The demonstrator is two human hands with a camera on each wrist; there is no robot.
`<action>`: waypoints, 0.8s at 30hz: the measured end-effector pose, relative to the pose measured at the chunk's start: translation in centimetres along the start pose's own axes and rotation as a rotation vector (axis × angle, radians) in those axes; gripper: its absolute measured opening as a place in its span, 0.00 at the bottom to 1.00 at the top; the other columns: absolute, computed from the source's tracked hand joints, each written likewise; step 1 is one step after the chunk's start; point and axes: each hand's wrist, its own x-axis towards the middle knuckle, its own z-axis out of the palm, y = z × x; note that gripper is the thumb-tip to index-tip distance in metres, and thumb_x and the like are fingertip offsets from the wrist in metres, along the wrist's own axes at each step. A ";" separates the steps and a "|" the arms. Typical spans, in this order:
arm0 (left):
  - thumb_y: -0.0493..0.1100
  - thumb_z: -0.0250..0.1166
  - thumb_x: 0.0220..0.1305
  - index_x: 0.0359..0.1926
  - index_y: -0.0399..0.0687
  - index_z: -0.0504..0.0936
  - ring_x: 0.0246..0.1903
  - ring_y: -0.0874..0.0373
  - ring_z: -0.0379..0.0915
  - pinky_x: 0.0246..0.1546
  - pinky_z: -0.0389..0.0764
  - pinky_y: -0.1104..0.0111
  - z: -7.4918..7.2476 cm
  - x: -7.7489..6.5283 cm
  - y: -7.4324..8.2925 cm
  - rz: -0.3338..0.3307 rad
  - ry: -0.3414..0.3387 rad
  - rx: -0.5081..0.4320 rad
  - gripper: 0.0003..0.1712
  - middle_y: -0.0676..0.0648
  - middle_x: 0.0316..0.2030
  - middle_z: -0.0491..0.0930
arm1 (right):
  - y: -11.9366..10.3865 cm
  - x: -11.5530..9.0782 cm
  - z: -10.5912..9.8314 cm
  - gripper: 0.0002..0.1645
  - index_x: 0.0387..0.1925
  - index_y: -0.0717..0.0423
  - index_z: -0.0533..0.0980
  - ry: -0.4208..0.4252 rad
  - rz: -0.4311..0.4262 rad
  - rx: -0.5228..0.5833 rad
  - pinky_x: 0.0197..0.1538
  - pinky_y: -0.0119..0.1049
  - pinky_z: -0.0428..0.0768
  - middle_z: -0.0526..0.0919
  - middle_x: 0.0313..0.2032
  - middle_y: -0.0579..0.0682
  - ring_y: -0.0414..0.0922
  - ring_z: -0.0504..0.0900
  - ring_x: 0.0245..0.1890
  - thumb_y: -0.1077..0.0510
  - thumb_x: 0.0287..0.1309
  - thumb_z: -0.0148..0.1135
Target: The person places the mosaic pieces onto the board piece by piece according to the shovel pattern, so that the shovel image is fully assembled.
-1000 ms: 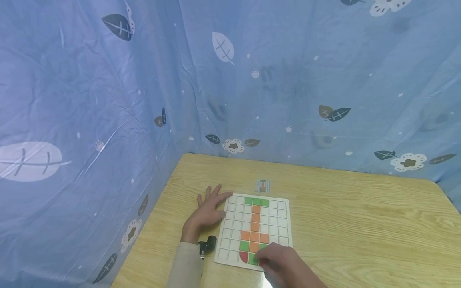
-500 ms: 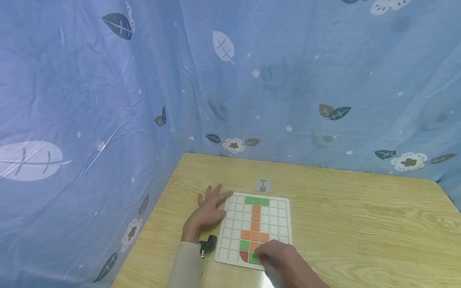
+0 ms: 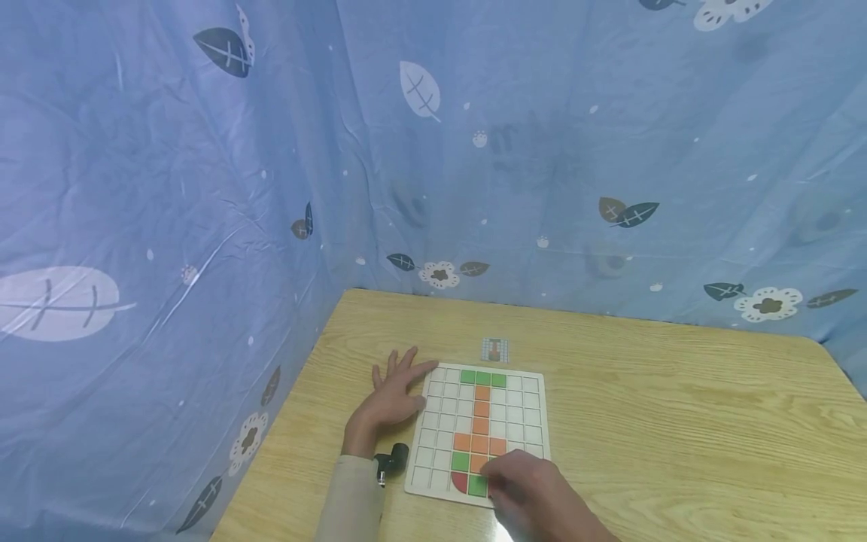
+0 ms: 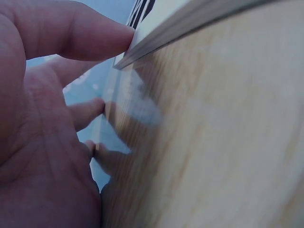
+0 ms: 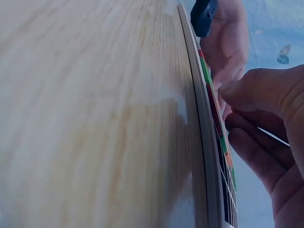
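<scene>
A white gridded board (image 3: pixel 532 416) lies on the table with green, orange and red tiles in it. My left hand (image 3: pixel 389 400) rests at its left edge, fingers spread; in the left wrist view the thumb (image 4: pixel 95 35) touches the board's side. At the near edge, the curled fingers of my right hand (image 3: pixel 542 493) pinch a red tile (image 5: pixel 213 104), mostly covered in the head view, at its place in the bottom row. A green tile (image 3: pixel 477 485) and a rounded red tile (image 3: pixel 459 482) sit to its left. Orange tiles (image 3: pixel 480 425) form a column above.
A small pattern card (image 3: pixel 495 349) lies behind the board. A black device (image 3: pixel 393 459) is worn at the left wrist. The wooden table (image 3: pixel 677 421) extends to the right, and a blue patterned curtain (image 3: pixel 542 150) hangs along its back and left.
My right fingers have shifted very slightly over the red tile at the board's near edge. The left hand and the board have stayed in place.
</scene>
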 end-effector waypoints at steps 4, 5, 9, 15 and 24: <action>0.36 0.62 0.57 0.80 0.58 0.74 0.88 0.31 0.23 0.79 0.18 0.27 -0.1 0.0 -0.1 -0.004 -0.001 -0.001 0.47 0.38 0.89 0.47 | -0.2 0.2 0.0 0.21 0.44 0.43 0.88 -0.011 0.057 -0.015 0.41 0.19 0.79 0.86 0.37 0.31 0.26 0.78 0.35 0.70 0.54 0.76; 0.36 0.62 0.57 0.80 0.58 0.74 0.88 0.31 0.23 0.79 0.18 0.27 -0.1 0.0 -0.1 -0.004 -0.001 -0.001 0.47 0.38 0.89 0.47 | -0.3 0.3 0.0 0.21 0.44 0.42 0.88 -0.025 0.083 -0.020 0.41 0.21 0.80 0.86 0.37 0.30 0.26 0.78 0.36 0.70 0.54 0.75; 0.37 0.62 0.57 0.81 0.58 0.74 0.87 0.30 0.23 0.78 0.18 0.26 -0.1 0.0 -0.1 -0.003 -0.003 0.002 0.47 0.38 0.89 0.47 | -0.6 0.5 -0.1 0.17 0.44 0.41 0.88 -0.093 0.191 -0.043 0.41 0.29 0.84 0.85 0.38 0.30 0.27 0.77 0.37 0.66 0.59 0.74; 0.37 0.62 0.57 0.81 0.58 0.74 0.87 0.30 0.22 0.78 0.19 0.26 -0.2 0.0 -0.1 -0.003 -0.006 0.011 0.46 0.37 0.89 0.46 | -0.8 0.6 -0.2 0.16 0.46 0.41 0.88 -0.124 0.244 -0.076 0.44 0.32 0.86 0.85 0.39 0.30 0.28 0.77 0.39 0.64 0.60 0.75; 0.37 0.63 0.59 0.81 0.60 0.73 0.87 0.30 0.22 0.78 0.18 0.26 0.0 0.1 -0.2 -0.002 -0.016 0.012 0.46 0.38 0.89 0.46 | 0.2 -0.3 -1.2 0.21 0.43 0.45 0.88 0.134 0.202 -0.110 0.44 0.25 0.85 0.90 0.39 0.32 0.29 0.85 0.39 0.68 0.50 0.82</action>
